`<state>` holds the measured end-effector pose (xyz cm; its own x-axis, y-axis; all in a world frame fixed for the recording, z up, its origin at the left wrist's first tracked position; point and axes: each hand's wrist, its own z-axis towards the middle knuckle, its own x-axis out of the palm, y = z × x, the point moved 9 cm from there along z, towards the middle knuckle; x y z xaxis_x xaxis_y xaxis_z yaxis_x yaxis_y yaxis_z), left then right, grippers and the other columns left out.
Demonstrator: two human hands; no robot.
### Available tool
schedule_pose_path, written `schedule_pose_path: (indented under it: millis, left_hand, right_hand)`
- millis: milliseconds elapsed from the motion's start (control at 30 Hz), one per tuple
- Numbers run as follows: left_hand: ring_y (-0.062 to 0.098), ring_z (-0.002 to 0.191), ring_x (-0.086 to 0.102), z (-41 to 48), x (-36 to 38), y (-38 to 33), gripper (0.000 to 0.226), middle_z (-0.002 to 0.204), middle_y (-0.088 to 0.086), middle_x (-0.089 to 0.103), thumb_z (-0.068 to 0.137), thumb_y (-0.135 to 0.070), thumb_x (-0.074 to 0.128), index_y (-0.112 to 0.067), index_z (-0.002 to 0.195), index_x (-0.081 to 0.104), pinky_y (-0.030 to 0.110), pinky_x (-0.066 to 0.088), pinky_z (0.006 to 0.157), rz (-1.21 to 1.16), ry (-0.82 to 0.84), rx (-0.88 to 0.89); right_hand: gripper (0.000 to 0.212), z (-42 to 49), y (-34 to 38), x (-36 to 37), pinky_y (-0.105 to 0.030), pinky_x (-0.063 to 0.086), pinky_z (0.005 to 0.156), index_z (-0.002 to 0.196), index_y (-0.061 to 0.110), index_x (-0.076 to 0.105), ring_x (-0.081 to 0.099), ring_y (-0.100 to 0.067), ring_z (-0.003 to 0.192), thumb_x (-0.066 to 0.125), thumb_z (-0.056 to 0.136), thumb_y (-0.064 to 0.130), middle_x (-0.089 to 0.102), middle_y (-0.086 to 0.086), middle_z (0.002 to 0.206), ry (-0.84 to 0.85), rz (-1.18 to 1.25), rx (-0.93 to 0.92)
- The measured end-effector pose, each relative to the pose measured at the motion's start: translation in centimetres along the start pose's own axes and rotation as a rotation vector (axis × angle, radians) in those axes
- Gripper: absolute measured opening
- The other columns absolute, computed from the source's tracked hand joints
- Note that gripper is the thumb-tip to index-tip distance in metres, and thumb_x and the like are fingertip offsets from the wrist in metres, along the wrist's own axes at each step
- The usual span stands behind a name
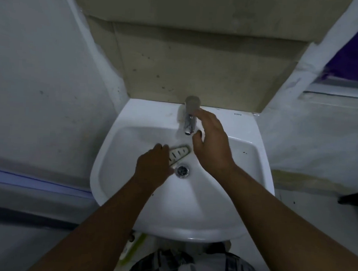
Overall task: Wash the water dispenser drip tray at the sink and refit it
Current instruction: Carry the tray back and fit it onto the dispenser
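The drip tray [179,154] is a small white slotted piece held low inside the white sink [239,193], just above the metal drain [183,170]. My left hand [153,169] grips the tray's left end and hides that part. My right hand [212,142] hovers with fingers spread beside the chrome tap [190,119], fingertips near the tap's grey top; it holds nothing. No water stream is visible under the spout.
A beige tiled wall [199,69] rises right behind the sink. White walls close in on the left and right. A window with a purple pane [355,54] is at the right. A pipe and a green-yellow object [133,247] sit under the basin's front edge.
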<state>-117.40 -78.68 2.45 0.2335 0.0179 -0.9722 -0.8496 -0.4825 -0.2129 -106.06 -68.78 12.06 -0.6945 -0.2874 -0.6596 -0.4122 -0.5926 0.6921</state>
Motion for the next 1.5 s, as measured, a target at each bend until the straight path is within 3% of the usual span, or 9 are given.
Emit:
schedule_pose_path:
  millis: [133, 300, 533, 667, 900, 1033, 1267, 1367, 1500]
  left_hand:
    - [0.023, 0.125, 0.051, -0.7, 1.9, -0.1, 0.072, 0.137, 0.003, 0.049, 0.082, -0.042, 0.071, -0.016, 0.142, 0.04, 0.038, 0.041, 0.1, 0.03, 0.122, 0.122]
    - [0.02, 0.126, 0.049, -1.3, 1.5, -2.3, 0.074, 0.141, 0.0, 0.049, 0.081, -0.038, 0.074, -0.019, 0.145, 0.042, 0.033, 0.038, 0.102, -0.114, 0.125, 0.335]
    - [0.027, 0.111, 0.058, -0.4, -1.0, -3.3, 0.075, 0.127, 0.008, 0.059, 0.074, -0.038, 0.079, -0.01, 0.137, 0.049, 0.037, 0.042, 0.093, -0.147, -0.053, 0.314]
    - [0.021, 0.105, 0.057, -0.2, 0.1, -2.4, 0.059, 0.115, -0.001, 0.059, 0.076, -0.044, 0.075, -0.017, 0.122, 0.052, 0.034, 0.045, 0.084, -0.05, 0.058, 0.264]
    - [0.026, 0.104, 0.058, -0.3, -1.0, -0.8, 0.063, 0.118, 0.007, 0.059, 0.071, -0.033, 0.081, -0.011, 0.125, 0.058, 0.039, 0.048, 0.085, -0.193, -0.141, 0.235]
    - [0.02, 0.104, 0.052, -0.2, 0.2, -0.1, 0.067, 0.115, 0.002, 0.052, 0.068, -0.043, 0.081, -0.016, 0.125, 0.058, 0.03, 0.044, 0.079, -0.225, -0.058, 0.229]
    - [0.023, 0.105, 0.061, -0.2, -0.4, -0.3, 0.064, 0.107, -0.004, 0.068, 0.068, -0.055, 0.074, -0.022, 0.121, 0.059, 0.041, 0.032, 0.094, -0.07, -0.143, 0.239]
    - [0.018, 0.096, 0.067, 0.3, 0.8, -0.4, 0.064, 0.109, -0.008, 0.07, 0.071, -0.052, 0.075, -0.029, 0.124, 0.047, 0.033, 0.041, 0.086, -0.219, 0.033, 0.196]
    - [0.016, 0.091, 0.07, 0.1, 2.3, -1.0, 0.068, 0.106, 0.003, 0.071, 0.07, -0.019, 0.087, -0.024, 0.126, 0.049, 0.031, 0.059, 0.074, -0.889, 0.241, 0.088]
  right_hand:
    - [0.025, -2.3, -3.6, 0.3, -0.025, 0.042, 0.081, 0.105, 0.018, 0.06, 0.054, -0.016, 0.094, 0.062, 0.085, 0.004, 0.055, -0.001, 0.1, -0.036, -0.012, 0.118]
    - [0.095, -6.4, -7.4, 6.0, -0.04, 0.024, 0.115, 0.153, 0.022, 0.023, 0.023, -0.032, 0.143, 0.077, 0.076, 0.03, 0.026, -0.014, 0.156, 0.614, -0.359, 0.126]
    - [0.054, -4.8, -6.3, 3.8, -0.039, 0.048, 0.082, 0.121, 0.02, 0.053, 0.054, -0.024, 0.101, 0.078, 0.074, 0.028, 0.06, -0.004, 0.112, 0.396, -0.4, 0.033]
    - [0.052, -5.5, -7.5, 4.5, -0.034, 0.047, 0.081, 0.117, 0.02, 0.054, 0.056, -0.021, 0.099, 0.08, 0.073, 0.033, 0.06, -0.002, 0.109, 0.487, -0.391, 0.109]
    - [0.066, -5.0, -5.6, 3.7, -0.037, 0.05, 0.085, 0.131, 0.021, 0.048, 0.054, -0.021, 0.103, 0.08, 0.073, 0.022, 0.058, -0.003, 0.114, 0.315, -0.282, 0.105]
    - [0.059, -5.2, -6.9, 4.0, -0.038, 0.054, 0.083, 0.117, 0.018, 0.056, 0.058, -0.023, 0.088, 0.085, 0.067, 0.032, 0.047, -0.007, 0.108, 0.404, -0.224, 0.23]
    - [0.054, -3.8, -6.6, 2.9, -0.034, 0.055, 0.077, 0.106, 0.017, 0.061, 0.057, -0.016, 0.086, 0.088, 0.063, 0.032, 0.055, -0.004, 0.104, 0.396, -0.19, 0.297]
    - [0.057, -2.9, -3.2, 2.2, -0.03, 0.053, 0.078, 0.107, 0.018, 0.059, 0.054, -0.013, 0.09, 0.089, 0.062, 0.033, 0.053, 0.002, 0.105, 0.358, -0.159, 0.183]
    - [0.063, -2.5, 0.0, 2.4, -0.02, 0.046, 0.072, 0.123, 0.024, 0.053, 0.055, -0.011, 0.095, 0.085, 0.07, 0.033, 0.051, 0.008, 0.108, 0.363, -0.069, 0.071]
